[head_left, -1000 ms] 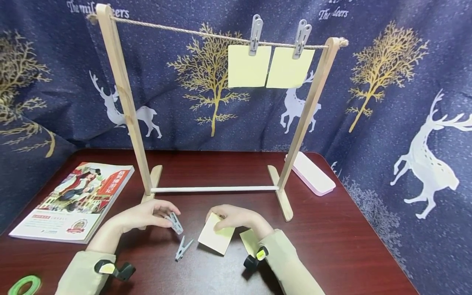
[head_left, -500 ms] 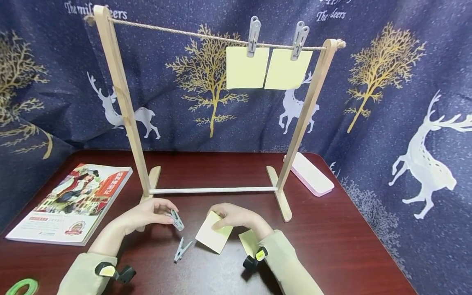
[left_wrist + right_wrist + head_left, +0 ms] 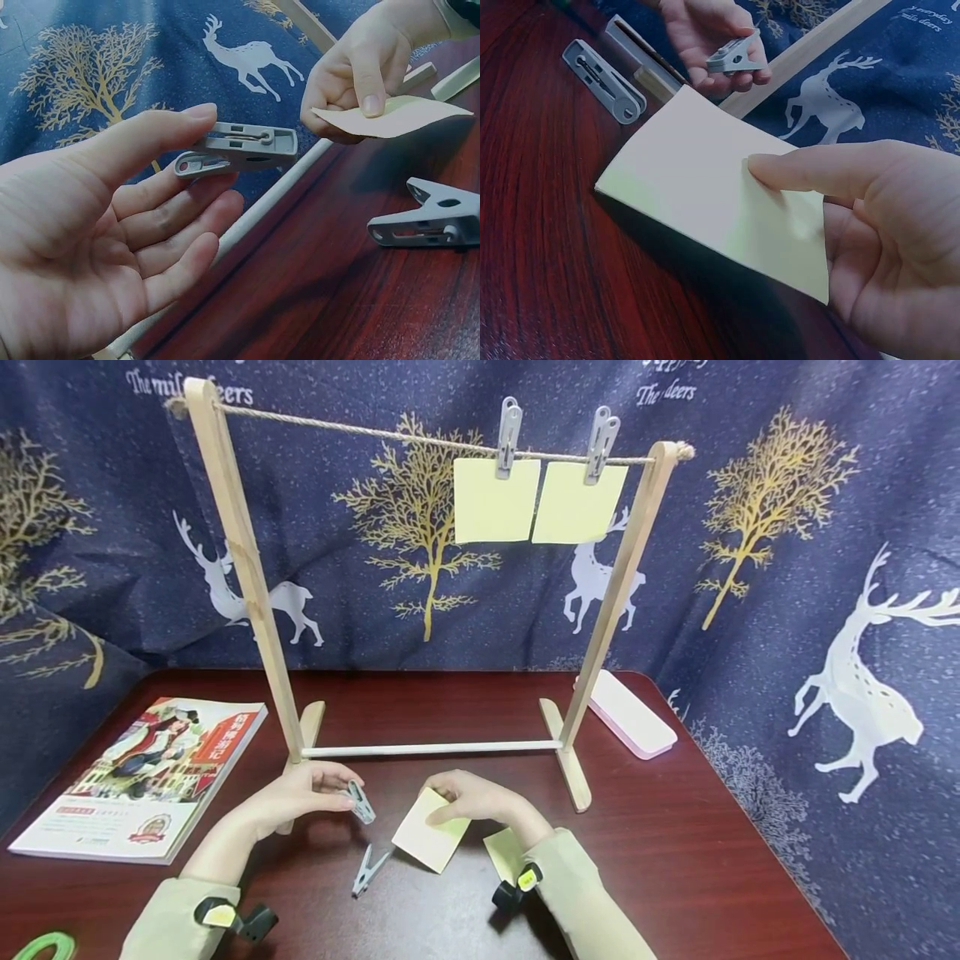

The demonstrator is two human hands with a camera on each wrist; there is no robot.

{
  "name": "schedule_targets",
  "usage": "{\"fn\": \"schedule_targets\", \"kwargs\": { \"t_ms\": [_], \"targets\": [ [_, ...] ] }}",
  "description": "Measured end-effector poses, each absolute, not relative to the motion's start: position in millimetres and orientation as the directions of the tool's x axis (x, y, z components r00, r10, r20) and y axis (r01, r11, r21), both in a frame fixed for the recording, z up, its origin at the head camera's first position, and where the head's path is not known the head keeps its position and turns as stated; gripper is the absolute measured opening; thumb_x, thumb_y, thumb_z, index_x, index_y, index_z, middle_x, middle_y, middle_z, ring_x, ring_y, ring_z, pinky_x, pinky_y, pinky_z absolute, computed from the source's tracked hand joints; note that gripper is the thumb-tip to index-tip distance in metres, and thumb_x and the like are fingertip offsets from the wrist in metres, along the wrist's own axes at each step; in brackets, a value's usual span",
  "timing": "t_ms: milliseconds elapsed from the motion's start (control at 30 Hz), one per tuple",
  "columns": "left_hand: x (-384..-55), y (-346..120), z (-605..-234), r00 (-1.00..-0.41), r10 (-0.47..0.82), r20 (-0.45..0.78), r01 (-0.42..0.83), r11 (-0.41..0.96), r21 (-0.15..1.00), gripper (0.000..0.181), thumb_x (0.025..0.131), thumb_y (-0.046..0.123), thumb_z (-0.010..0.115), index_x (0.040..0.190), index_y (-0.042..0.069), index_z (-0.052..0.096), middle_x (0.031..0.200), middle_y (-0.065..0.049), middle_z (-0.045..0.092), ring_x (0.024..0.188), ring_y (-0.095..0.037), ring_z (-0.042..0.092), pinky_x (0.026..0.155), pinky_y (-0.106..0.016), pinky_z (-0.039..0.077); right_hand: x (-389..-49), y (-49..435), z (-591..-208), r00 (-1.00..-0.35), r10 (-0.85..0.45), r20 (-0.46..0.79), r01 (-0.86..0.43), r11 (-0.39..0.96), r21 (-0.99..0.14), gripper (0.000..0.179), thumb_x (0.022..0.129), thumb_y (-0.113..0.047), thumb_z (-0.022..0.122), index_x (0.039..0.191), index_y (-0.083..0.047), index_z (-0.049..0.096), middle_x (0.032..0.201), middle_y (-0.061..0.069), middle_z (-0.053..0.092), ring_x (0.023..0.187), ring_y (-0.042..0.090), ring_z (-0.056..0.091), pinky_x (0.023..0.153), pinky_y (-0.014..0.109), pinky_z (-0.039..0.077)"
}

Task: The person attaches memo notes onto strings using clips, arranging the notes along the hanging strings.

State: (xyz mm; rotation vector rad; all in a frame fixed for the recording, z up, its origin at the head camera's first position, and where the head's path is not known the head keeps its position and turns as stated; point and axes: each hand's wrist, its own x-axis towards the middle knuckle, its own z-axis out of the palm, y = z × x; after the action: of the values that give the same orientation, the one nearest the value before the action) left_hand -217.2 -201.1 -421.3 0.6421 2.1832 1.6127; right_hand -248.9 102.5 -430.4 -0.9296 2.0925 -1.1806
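Observation:
My left hand pinches a grey clothespin by its handle ends between thumb and fingers, just above the table. My right hand holds a yellow sticky note, thumb on its top face and fingers beneath. A second clothespin lies on the table between the hands, nearer the front. Under the right wrist rests another yellow note, partly covered by the sleeve. Two yellow notes hang from the rope, each under its own grey clothespin.
A wooden frame carries the rope, with a white crossbar low between its feet. At the left lies a book; a green ring sits at the front left corner. A white-and-pink case stands behind the right post.
The left hand's clothespin has turned a little and risen slightly. The right hand's note has shifted slightly left. The whole head view has drifted a bit.

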Motion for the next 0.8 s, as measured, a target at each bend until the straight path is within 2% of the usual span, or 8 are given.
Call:
{"fn": "schedule_targets", "kwargs": {
  "t_ms": [200,333,467,667,800],
  "targets": [
    [-217,-203,-411,-0.865,0.502,-0.007,0.149,0.269,0.952,0.042,0.091,0.012,0.068,0.121,-0.015,0.056,0.094,0.008,0.072,0.091,-0.002,0.065,0.080,-0.021,0.053,-248,103,-429,-0.603,-0.787,-0.130,-0.279,0.361,-0.890,0.019,0.084,-0.002,0.069,0.101,0.003,0.061,0.080,-0.003,0.063,0.069,0.001,0.057,0.066,0.016,0.046],
    [-217,-206,-403,-0.898,0.440,-0.022,0.115,0.282,0.953,0.039,0.090,0.015,0.070,0.120,-0.009,0.059,0.094,0.008,0.071,0.091,-0.003,0.066,0.082,-0.021,0.052,-248,103,-428,-0.612,-0.783,-0.110,-0.291,0.353,-0.889,0.018,0.084,-0.003,0.069,0.099,0.003,0.062,0.079,-0.003,0.062,0.068,0.000,0.055,0.065,0.016,0.045],
    [-219,-207,-401,-0.928,0.372,-0.017,0.098,0.288,0.953,0.033,0.089,0.016,0.071,0.117,0.000,0.063,0.095,0.010,0.071,0.091,-0.003,0.066,0.082,-0.021,0.052,-249,102,-429,-0.627,-0.776,-0.070,-0.317,0.336,-0.887,0.018,0.083,-0.002,0.069,0.098,0.004,0.062,0.080,0.002,0.064,0.067,0.000,0.055,0.063,0.015,0.045],
    [-222,-205,-394,-0.946,0.322,0.035,0.139,0.306,0.942,0.039,0.091,0.016,0.070,0.123,-0.005,0.060,0.096,0.012,0.071,0.093,0.000,0.065,0.082,-0.020,0.049,-252,100,-430,-0.675,-0.737,-0.020,-0.351,0.344,-0.871,0.022,0.083,-0.001,0.070,0.102,0.006,0.063,0.086,0.014,0.069,0.067,-0.001,0.055,0.064,0.015,0.046],
    [-225,-205,-387,-0.951,0.306,0.049,0.148,0.313,0.938,0.041,0.091,0.017,0.070,0.125,-0.003,0.060,0.096,0.014,0.071,0.093,0.001,0.065,0.083,-0.020,0.048,-254,99,-428,-0.720,-0.694,0.003,-0.352,0.361,-0.863,0.024,0.083,-0.003,0.072,0.105,0.005,0.064,0.092,0.017,0.071,0.068,-0.001,0.058,0.064,0.016,0.048]
  ]
}}
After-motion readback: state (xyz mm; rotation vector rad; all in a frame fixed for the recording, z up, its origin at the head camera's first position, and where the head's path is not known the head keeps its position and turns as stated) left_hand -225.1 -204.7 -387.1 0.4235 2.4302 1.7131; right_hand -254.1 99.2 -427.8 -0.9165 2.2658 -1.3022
